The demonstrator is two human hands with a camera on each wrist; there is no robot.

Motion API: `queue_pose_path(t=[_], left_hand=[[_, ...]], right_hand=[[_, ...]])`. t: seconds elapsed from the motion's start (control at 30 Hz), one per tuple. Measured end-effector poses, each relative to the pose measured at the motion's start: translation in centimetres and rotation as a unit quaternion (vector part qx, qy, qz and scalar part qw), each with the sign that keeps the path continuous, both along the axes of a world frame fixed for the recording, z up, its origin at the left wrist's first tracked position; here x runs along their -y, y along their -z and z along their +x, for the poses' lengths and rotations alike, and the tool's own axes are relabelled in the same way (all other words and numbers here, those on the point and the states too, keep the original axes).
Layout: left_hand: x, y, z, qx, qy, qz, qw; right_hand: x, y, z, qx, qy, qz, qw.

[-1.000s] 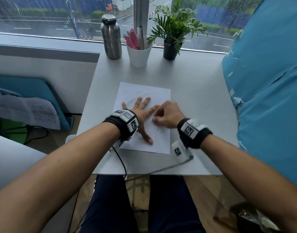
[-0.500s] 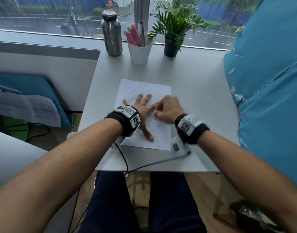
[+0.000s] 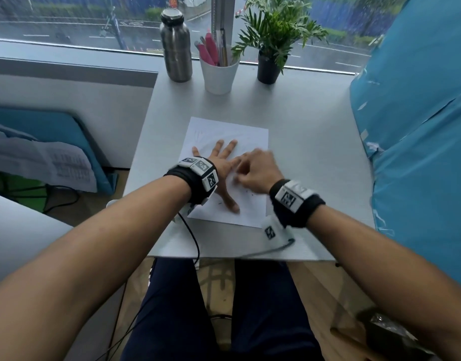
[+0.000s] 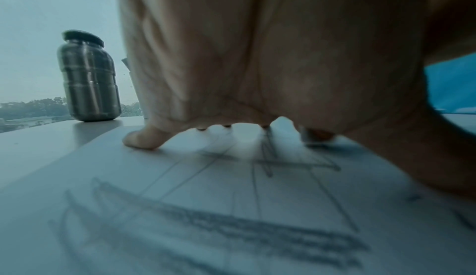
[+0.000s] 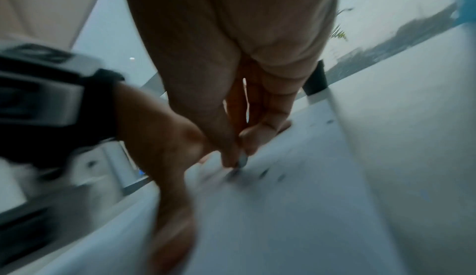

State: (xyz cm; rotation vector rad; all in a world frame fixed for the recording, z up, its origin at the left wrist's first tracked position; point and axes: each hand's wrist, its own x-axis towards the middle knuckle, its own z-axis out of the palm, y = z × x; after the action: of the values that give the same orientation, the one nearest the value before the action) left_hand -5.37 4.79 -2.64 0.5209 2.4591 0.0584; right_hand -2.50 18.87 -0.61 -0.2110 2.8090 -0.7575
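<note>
On a pencil-marked sheet of paper (image 3: 250, 136), the left hand (image 3: 221, 168) is pressing flat, fingers spread, while the right hand (image 3: 258, 170) is pinching a small grey object (image 5: 242, 160) against it.

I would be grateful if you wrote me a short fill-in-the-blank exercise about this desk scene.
The left hand holds down the ____ while the right hand pinches a small eraser.
The steel bottle stands ____ of the white cup.
The plant grows in a ____ pot.
Missing words: paper, left, black.
</note>
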Motion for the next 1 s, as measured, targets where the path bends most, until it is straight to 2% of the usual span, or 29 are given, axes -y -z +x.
queue_pose_path(t=[0.1,0.27,0.43,0.5,0.6,0.63,0.77,0.8,0.93,1.0], left_hand=[[0.8,0.2,0.5,-0.016,0.001,0.035,0.999],[3.1,0.5,0.6,-0.028,0.034,0.038,0.998],[3.1,0.4,0.9,-0.021,0.015,0.023,0.999],[2.9,0.3,0.8,-0.016,0.009,0.019,1.0],[3.0,0.5,0.8,-0.014,0.008,0.016,1.0],[3.0,0.5,0.8,-0.013,0.009,0.016,1.0],[2.9,0.3,1.0,-0.016,0.003,0.024,1.0],[2.9,0.3,1.0,-0.017,0.003,0.023,1.0],[2.8,0.5,0.9,-0.017,0.003,0.023,1.0],[2.8,0.3,1.0,-0.014,0.001,0.024,1.0]], right_hand=[[-2.3,-0.4,-2.7,-0.013,0.072,0.004,0.997],[-2.4,-0.1,-3.4,-0.014,0.073,0.015,0.997],[-1.9,-0.4,-3.5,-0.034,0.086,0.013,0.996],[-0.5,0.2,-1.6,-0.05,0.066,0.011,0.996],[1.2,0.3,1.6,-0.004,-0.05,0.0,0.999],[0.9,-0.2,1.3,0.006,-0.059,0.006,0.998],[-1.8,-0.9,-2.2,-0.043,0.039,0.011,0.998],[-1.3,-0.7,-1.6,-0.045,0.031,0.01,0.998],[0.9,-0.3,2.6,0.002,-0.09,-0.005,0.996],[-0.4,-0.8,0.0,-0.004,-0.042,0.014,0.999]])
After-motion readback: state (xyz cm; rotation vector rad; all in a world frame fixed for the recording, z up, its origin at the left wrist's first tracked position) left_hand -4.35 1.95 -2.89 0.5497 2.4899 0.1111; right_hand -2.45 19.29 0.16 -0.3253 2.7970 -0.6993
